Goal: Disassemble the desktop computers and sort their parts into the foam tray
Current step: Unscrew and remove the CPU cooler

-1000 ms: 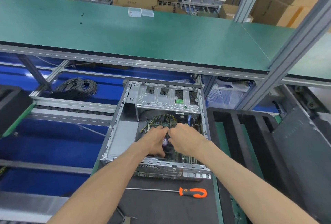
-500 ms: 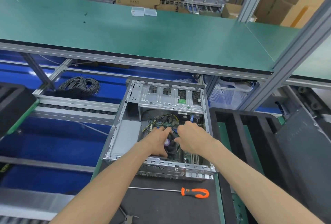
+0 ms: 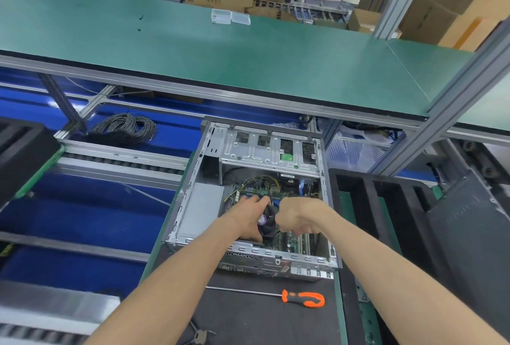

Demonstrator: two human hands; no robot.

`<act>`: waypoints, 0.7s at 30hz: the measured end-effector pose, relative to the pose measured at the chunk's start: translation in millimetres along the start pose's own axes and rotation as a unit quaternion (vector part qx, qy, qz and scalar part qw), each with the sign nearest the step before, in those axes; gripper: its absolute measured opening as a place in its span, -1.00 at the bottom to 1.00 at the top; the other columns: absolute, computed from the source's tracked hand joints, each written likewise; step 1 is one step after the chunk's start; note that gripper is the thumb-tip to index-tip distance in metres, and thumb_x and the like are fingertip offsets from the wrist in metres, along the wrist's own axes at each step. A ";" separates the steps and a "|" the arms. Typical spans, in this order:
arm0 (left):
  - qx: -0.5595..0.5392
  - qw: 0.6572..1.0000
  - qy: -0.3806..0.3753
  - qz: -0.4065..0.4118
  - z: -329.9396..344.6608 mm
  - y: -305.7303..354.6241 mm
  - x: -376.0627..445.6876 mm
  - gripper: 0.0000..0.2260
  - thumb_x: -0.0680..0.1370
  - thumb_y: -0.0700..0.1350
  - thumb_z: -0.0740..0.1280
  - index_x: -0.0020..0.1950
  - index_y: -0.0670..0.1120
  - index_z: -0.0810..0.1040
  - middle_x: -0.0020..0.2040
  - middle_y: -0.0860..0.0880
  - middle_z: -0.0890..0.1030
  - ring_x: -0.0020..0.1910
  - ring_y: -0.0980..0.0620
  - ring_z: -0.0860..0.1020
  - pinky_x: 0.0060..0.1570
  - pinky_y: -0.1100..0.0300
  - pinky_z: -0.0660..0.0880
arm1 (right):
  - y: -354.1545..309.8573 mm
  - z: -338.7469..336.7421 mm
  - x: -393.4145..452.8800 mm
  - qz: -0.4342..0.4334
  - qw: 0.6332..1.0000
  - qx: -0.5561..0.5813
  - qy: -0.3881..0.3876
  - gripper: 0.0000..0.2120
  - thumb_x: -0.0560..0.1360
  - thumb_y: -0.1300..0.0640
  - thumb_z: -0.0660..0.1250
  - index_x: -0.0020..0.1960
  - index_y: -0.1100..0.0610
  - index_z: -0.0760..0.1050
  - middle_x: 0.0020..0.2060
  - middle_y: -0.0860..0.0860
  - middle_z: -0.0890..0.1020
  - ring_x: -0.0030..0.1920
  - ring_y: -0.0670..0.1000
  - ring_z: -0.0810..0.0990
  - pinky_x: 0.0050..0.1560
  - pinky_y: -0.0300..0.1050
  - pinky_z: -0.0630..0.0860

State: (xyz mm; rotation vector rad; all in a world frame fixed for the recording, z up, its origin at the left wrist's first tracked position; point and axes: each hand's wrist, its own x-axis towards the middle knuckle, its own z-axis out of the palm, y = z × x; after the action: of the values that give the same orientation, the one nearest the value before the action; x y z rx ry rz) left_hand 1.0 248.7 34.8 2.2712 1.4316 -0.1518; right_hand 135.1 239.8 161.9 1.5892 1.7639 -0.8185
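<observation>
steel desktop case lies open on the bench. your left hand grips the black cooler fan inside it; your right hand is curled beside it, grasp unclear. black foam tray sits right of the case.

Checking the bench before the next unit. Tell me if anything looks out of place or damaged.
Nothing stands out. The open computer case sits square on the mat, both hands work at the cooler fan, and the orange-handled screwdriver lies flat in front of the case.
</observation>
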 end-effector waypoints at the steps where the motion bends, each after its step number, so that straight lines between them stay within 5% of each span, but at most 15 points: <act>1: 0.000 1.000 0.002 0.002 0.6 -0.7 0.4 -0.16 0.26 0.05 0.60 0.40 -0.10 0.24 0.25 -0.17 0.45 0.18 -0.22 0.41 0.19 0.01 0.38 | -1.1 0.4 0.1 -0.004 1.000 -0.024 0.005 -0.83 0.59 0.18 0.19 -0.09 0.25 0.45 -0.19 0.18 0.61 -0.36 0.08 0.48 -0.36 -0.12 0.44; 3: -0.005 1.000 -0.002 0.004 0.2 -1.5 1.5 -0.18 0.25 0.04 0.60 0.38 -0.09 0.26 0.24 -0.16 0.46 0.20 -0.22 0.41 0.23 0.00 0.40 | -1.7 7.1 -4.3 -0.050 0.984 -0.150 0.079 -0.84 0.56 0.13 0.20 0.09 0.17 0.44 -0.05 0.13 0.59 -0.23 0.10 0.49 -0.20 -0.03 0.45; 5: -0.012 1.000 -0.010 0.006 -2.2 -0.5 2.2 -0.19 0.25 0.03 0.61 0.37 -0.07 0.27 0.24 -0.16 0.46 0.23 -0.22 0.41 0.29 -0.04 0.39 | -1.1 17.4 -7.6 -0.147 0.911 -0.337 0.185 -0.88 0.51 0.08 0.29 0.02 0.07 0.41 -0.24 0.02 0.44 -0.31 0.06 0.43 -0.20 0.00 0.35; 7: -0.016 1.000 -0.012 0.006 -3.7 -0.1 2.3 -0.20 0.27 0.02 0.60 0.38 -0.07 0.27 0.24 -0.16 0.46 0.25 -0.22 0.41 0.30 -0.04 0.39 | -0.5 23.2 -9.7 -0.210 0.863 -0.408 0.209 -0.88 0.47 0.09 0.35 -0.08 0.04 0.40 -0.35 -0.01 0.31 -0.38 0.03 0.37 -0.24 -0.02 0.30; 10: -0.026 1.000 0.007 0.004 -2.3 0.3 0.0 -0.22 0.26 0.00 0.57 0.37 -0.07 0.27 0.17 -0.14 0.46 0.16 -0.21 0.42 0.04 0.08 0.36 | 3.7 11.2 -6.0 -0.103 0.944 -0.246 0.193 -0.87 0.48 0.04 0.25 -0.10 0.10 0.39 -0.26 0.02 0.46 -0.24 0.10 0.50 -0.18 -0.02 0.42; 13: -0.025 1.000 0.015 0.002 0.4 -1.2 0.0 -0.26 0.24 0.01 0.57 0.30 -0.07 0.28 0.12 -0.12 0.45 0.11 -0.18 0.41 -0.06 0.09 0.35 | 5.6 -2.3 -0.4 -0.017 0.995 -0.075 0.059 -0.78 0.55 0.13 0.11 -0.14 0.24 0.42 -0.21 0.11 0.59 -0.17 0.13 0.59 0.05 0.04 0.58; 16: -0.036 0.999 0.013 0.002 2.5 -2.9 2.3 -0.23 0.23 0.02 0.59 0.34 -0.06 0.31 0.13 -0.12 0.45 0.14 -0.19 0.40 0.02 0.07 0.39 | -1.8 5.1 -1.0 -0.069 0.974 -0.186 0.111 -0.86 0.53 0.10 0.22 -0.02 0.18 0.40 -0.21 0.04 0.55 -0.15 0.13 0.59 -0.10 0.00 0.53; 19: -0.021 1.000 -0.015 0.011 2.4 -3.0 5.7 -0.32 0.29 0.05 0.56 0.37 -0.02 0.43 0.25 -0.11 0.46 0.29 -0.18 0.34 0.33 0.00 0.31 | -13.1 22.8 -2.5 -0.179 0.886 -0.368 0.219 -0.76 0.50 0.09 0.38 0.15 0.11 0.52 -0.02 0.01 0.60 -0.14 0.10 0.57 -0.19 -0.01 0.40; 21: -0.009 1.000 -0.026 0.014 1.9 -3.0 6.5 -0.41 0.32 0.06 0.54 0.31 -0.02 0.51 0.27 -0.09 0.47 0.31 -0.16 0.35 0.41 0.02 0.26 | -12.7 21.5 -0.4 -0.218 0.873 -0.366 0.238 -0.75 0.50 0.12 0.40 0.16 0.10 0.56 0.03 0.05 0.62 -0.11 0.10 0.60 -0.21 -0.01 0.40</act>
State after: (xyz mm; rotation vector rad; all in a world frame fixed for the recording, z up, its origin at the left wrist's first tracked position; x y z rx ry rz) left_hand 1.6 254.4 30.0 2.2549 1.3703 -0.1873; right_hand 123.4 221.5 149.5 0.9199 2.4353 0.1339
